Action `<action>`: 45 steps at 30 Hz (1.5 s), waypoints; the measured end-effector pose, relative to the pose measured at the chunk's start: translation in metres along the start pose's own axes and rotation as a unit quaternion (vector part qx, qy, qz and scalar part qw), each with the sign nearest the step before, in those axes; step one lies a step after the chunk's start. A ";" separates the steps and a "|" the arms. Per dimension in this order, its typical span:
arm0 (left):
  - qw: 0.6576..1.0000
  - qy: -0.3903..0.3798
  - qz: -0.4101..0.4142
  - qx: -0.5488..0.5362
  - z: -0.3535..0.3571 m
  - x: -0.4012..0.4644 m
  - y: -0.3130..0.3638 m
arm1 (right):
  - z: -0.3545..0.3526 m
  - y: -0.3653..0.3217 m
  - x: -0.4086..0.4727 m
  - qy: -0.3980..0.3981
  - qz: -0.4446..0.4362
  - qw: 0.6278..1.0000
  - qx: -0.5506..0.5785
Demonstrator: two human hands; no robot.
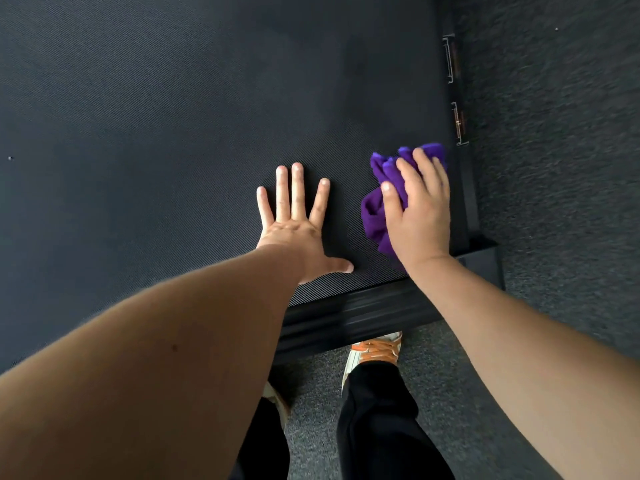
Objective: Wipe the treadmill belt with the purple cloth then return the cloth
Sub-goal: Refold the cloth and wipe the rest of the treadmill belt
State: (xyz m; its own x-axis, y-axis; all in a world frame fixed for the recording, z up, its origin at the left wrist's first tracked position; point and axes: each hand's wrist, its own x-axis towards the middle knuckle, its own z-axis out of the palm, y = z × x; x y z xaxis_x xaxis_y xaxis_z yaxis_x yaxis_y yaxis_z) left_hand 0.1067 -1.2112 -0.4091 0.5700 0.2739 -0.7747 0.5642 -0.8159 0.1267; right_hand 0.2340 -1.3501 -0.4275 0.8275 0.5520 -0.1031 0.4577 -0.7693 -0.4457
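Treadmill belt [173, 116] beside grey carpet [554, 133]

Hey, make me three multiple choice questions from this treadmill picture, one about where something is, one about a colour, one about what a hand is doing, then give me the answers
1. Where on the treadmill belt is the cloth?
A. near the belt's right edge
B. in the middle of the belt
C. on the carpet

2. What colour is the cloth?
A. green
B. purple
C. white

3. How does the left hand lie?
A. curled round the cloth
B. lifted off the belt in a fist
C. flat on the belt, fingers spread

Answers:
1. A, the cloth sits beside the side rail on the right.
2. B, purple folds show round the right hand that presses on it.
3. C, the palm is down on the belt with fingers straight and apart, holding nothing.
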 end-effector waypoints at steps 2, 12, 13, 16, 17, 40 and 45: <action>1.000 -0.006 -0.003 0.005 -0.001 0.000 0.001 | 0.002 -0.006 0.005 -0.023 -0.046 0.999 -0.008; 1.000 -0.016 -0.009 0.006 -0.004 0.002 0.001 | -0.023 0.025 -0.035 -0.031 0.003 0.999 -0.043; 1.000 -0.016 -0.009 0.006 -0.004 0.003 0.001 | -0.021 0.027 -0.029 -0.005 0.046 0.999 -0.029; 1.000 -0.014 -0.010 0.010 -0.003 0.003 0.002 | -0.014 0.022 -0.007 0.039 0.112 0.993 0.003; 1.000 -0.012 -0.010 0.012 -0.002 0.003 0.002 | -0.012 0.018 -0.002 0.037 0.108 0.993 0.005; 0.960 0.100 -0.021 -0.259 0.011 -0.052 0.028 | -0.048 -0.018 -0.069 -0.151 0.208 0.959 0.115; 0.916 0.085 -0.041 -0.389 0.011 -0.052 0.046 | -0.050 -0.024 -0.065 -0.182 0.184 0.958 0.124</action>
State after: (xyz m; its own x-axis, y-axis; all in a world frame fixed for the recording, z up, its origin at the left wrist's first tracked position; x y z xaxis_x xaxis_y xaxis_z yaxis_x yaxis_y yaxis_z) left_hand 0.0965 -1.2689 -0.3694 0.5548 0.4478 -0.7012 0.8262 -0.1977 0.5275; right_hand 0.1853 -1.3838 -0.3658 0.7295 0.3687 -0.5762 0.0290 -0.8582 -0.5124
